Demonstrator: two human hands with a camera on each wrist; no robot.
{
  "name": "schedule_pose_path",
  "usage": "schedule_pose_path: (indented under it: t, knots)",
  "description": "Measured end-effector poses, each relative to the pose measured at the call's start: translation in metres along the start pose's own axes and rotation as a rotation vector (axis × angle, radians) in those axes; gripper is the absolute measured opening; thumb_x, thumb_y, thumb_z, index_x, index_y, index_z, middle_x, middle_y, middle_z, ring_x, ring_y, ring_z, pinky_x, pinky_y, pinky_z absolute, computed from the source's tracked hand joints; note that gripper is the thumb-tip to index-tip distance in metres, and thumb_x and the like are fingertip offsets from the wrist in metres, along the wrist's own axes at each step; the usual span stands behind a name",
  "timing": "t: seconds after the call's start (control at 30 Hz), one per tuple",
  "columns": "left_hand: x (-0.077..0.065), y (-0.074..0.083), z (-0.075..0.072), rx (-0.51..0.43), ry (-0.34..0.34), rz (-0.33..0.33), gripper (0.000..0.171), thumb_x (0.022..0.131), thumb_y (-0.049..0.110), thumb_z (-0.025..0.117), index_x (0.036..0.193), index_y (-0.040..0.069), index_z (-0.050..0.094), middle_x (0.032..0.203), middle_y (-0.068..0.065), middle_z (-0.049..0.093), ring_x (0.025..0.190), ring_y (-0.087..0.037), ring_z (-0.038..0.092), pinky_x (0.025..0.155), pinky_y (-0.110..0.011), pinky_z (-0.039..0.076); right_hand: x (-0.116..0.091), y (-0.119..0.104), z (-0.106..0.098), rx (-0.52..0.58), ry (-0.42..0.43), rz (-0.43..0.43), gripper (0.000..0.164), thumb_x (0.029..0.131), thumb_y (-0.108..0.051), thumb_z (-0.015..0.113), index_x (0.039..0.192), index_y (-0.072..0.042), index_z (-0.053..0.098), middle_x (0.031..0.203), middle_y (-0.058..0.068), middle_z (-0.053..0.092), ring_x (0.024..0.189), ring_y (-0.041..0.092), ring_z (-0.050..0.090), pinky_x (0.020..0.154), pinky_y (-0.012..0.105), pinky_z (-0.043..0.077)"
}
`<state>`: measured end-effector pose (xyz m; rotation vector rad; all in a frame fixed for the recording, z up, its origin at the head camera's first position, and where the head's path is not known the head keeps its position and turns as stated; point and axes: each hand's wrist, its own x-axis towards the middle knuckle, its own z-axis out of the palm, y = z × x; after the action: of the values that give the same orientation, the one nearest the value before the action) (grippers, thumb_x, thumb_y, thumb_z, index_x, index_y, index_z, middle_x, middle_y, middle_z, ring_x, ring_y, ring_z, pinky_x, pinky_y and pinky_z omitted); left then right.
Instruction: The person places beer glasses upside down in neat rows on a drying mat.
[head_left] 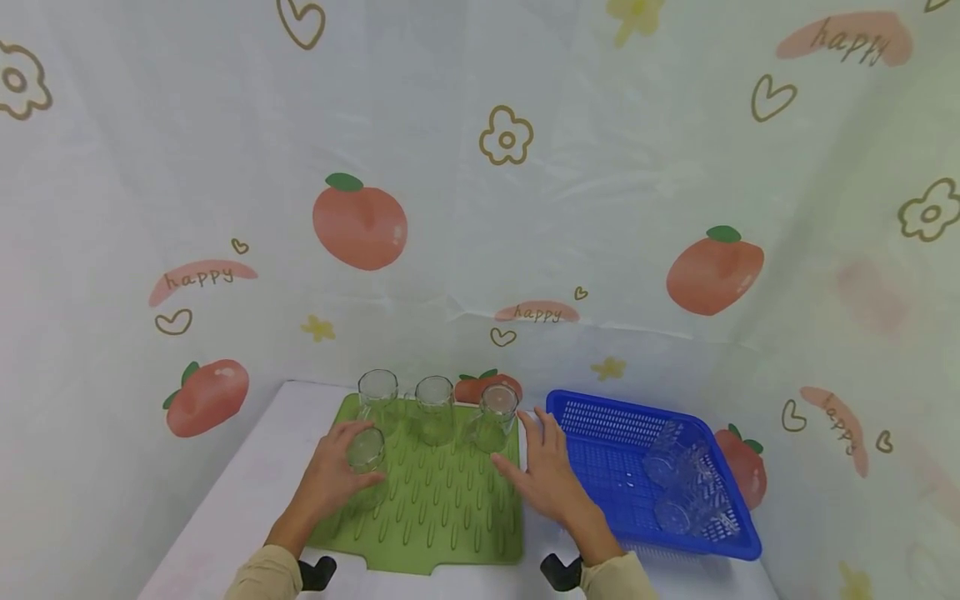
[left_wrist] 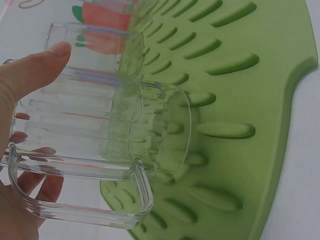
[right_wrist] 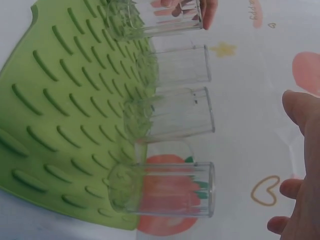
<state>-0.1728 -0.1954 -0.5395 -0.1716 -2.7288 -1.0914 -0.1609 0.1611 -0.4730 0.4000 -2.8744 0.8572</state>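
A clear glass mug stands at the left side of the green ridged mat, its handle facing the left wrist camera. My left hand is spread around it, thumb at the near side and fingers at the far side. In the left wrist view a gap shows between thumb and mug, and the fingers show through the glass. My right hand hovers with fingers spread beside the rightmost mug, above the gap between mat and basket. In the right wrist view its fingers are apart from that mug.
Two more mugs, one at the back left and one in the middle, line the mat's far edge. A blue plastic basket on the right holds several clear glasses. A printed cloth hangs behind the white table.
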Motion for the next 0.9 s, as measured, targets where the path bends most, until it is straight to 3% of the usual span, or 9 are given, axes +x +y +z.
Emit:
schedule_pose_path:
  t: [0.37, 0.67, 0.77, 0.9]
  knots:
    - [-0.003, -0.001, 0.003, -0.011, -0.030, -0.007, 0.093, 0.071, 0.027, 0.094, 0.151, 0.018, 0.047, 0.151, -0.012, 0.046, 0.138, -0.047, 0.044, 0.105, -0.068, 0.045, 0.003, 0.011, -0.005, -0.076, 0.027, 0.008, 0.088, 0.093, -0.065, 0.060, 0.158, -0.014, 0.031, 0.165, 0.024, 0.020, 0.154, 0.054, 0.011, 0.118, 0.077, 0.016]
    - [-0.003, 0.005, -0.013, -0.117, -0.088, -0.028, 0.095, 0.077, 0.054, 0.085, 0.154, 0.018, 0.042, 0.158, -0.013, 0.039, 0.148, -0.045, 0.033, 0.110, -0.071, 0.039, 0.005, 0.028, -0.019, -0.199, 0.052, 0.018, 0.093, 0.090, -0.068, 0.061, 0.162, -0.018, 0.029, 0.168, 0.022, 0.019, 0.156, 0.051, 0.011, 0.120, 0.077, 0.013]
    - [-0.003, 0.005, -0.019, -0.157, -0.059, -0.009, 0.083, 0.088, 0.050, 0.077, 0.154, 0.013, 0.042, 0.156, -0.017, 0.040, 0.145, -0.045, 0.038, 0.109, -0.069, 0.039, 0.006, 0.033, -0.023, -0.224, 0.051, 0.014, 0.094, 0.090, -0.069, 0.061, 0.162, -0.020, 0.027, 0.169, 0.020, 0.017, 0.157, 0.050, 0.009, 0.120, 0.077, 0.011]
    - [-0.005, -0.001, -0.024, -0.192, -0.006, 0.028, 0.057, 0.105, 0.038, 0.056, 0.153, 0.008, 0.042, 0.153, -0.020, 0.043, 0.139, -0.045, 0.042, 0.107, -0.068, 0.040, 0.007, 0.036, -0.026, -0.216, 0.055, 0.018, 0.093, 0.091, -0.068, 0.060, 0.163, -0.021, 0.026, 0.169, 0.019, 0.015, 0.157, 0.049, 0.007, 0.120, 0.077, 0.008]
